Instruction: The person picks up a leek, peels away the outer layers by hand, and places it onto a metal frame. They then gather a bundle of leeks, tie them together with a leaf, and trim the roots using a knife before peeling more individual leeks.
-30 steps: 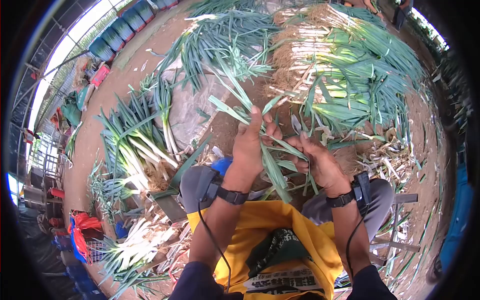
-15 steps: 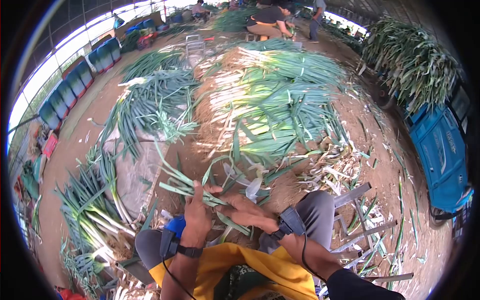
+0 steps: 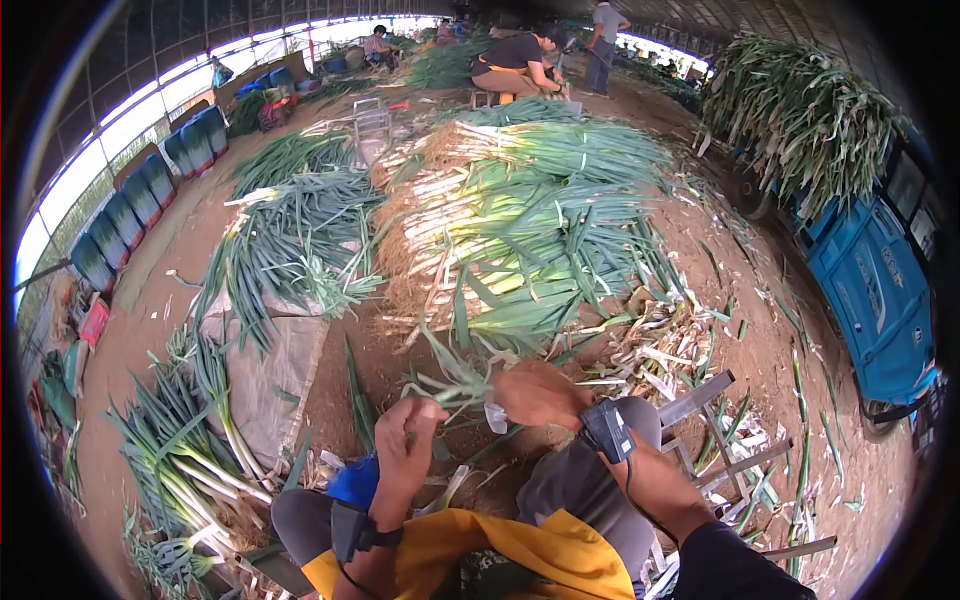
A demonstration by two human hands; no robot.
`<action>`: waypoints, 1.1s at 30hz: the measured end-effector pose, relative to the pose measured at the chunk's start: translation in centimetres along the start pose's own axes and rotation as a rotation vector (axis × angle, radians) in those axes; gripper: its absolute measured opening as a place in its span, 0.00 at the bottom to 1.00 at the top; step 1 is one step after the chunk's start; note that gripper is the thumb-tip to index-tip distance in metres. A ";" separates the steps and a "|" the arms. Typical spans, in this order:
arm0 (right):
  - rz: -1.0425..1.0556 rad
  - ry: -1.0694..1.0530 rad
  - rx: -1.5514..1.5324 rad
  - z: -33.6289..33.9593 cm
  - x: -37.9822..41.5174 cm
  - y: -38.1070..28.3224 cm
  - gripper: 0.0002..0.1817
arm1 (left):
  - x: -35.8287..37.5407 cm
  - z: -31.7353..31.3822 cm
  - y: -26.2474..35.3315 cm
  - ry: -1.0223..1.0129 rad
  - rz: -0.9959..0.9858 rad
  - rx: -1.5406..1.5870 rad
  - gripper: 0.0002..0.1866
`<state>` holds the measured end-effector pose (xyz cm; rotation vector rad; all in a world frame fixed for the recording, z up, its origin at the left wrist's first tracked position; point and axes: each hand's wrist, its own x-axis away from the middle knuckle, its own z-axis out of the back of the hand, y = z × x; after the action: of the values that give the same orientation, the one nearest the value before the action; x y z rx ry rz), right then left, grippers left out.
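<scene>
My left hand (image 3: 405,445) is raised above my lap, its fingers curled and the thumb near the index finger; whatever it may hold is hidden. My right hand (image 3: 540,395) is smeared by motion, so its grip does not show. Loose green leek leaves (image 3: 455,375) spread just beyond the left fingertips and reach toward the right hand. A scrap of clear plastic (image 3: 496,418) shows below the right hand. Ahead lies a big pile of leeks (image 3: 540,220), white stems and roots to the left, green tops to the right.
More leeks (image 3: 180,430) lie at lower left beside a grey sheet (image 3: 265,380). Trimmed scraps (image 3: 665,345) and a metal frame (image 3: 735,455) are on my right. A blue vehicle (image 3: 870,290) loaded with leaves stands far right. Another person (image 3: 510,65) bends over at the back.
My hands have moved apart, the right one up and to the right, the left one slightly down. The leaves between them have shifted right. The view has tilted slightly.
</scene>
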<state>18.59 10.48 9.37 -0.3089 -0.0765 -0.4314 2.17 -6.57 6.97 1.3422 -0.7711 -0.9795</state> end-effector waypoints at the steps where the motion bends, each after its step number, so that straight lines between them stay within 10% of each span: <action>1: -0.012 -0.156 0.005 0.6 0.3 -0.3 0.13 | -0.4 -0.1 0.5 0.021 -0.208 -0.161 0.18; 3: 0.218 -0.158 0.001 0.0 0.9 -1.2 0.12 | -1.1 -0.4 1.1 0.067 -0.624 -0.478 0.16; 8: 0.270 -0.093 -0.194 2.1 1.5 -3.8 0.12 | 0.2 -1.0 -0.7 -0.170 -0.538 -0.511 0.12; 14: 0.307 0.093 -0.531 3.7 0.4 -2.6 0.09 | -0.2 0.0 -2.4 -0.319 0.057 -0.028 0.10; 20: -0.036 0.305 -1.215 -0.1 -1.2 -4.6 0.10 | 0.1 -2.4 -3.5 0.213 -0.334 -0.095 0.14; 21: -0.062 0.219 -1.591 0.2 -0.8 -6.3 0.11 | -0.2 -2.1 -2.3 0.221 -0.364 -0.137 0.15; 23: -0.095 0.438 -1.579 -2.3 -2.3 -6.7 0.12 | -0.2 -1.6 -1.8 0.080 -0.122 0.098 0.17; 33: -0.097 0.697 -1.869 -2.4 -6.3 -10.5 0.11 | 0.2 -0.9 -1.5 0.081 -0.220 0.098 0.16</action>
<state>8.42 3.20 9.10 -1.9619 1.0697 -0.5790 2.84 -6.36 5.36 1.5670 -0.6258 -1.0626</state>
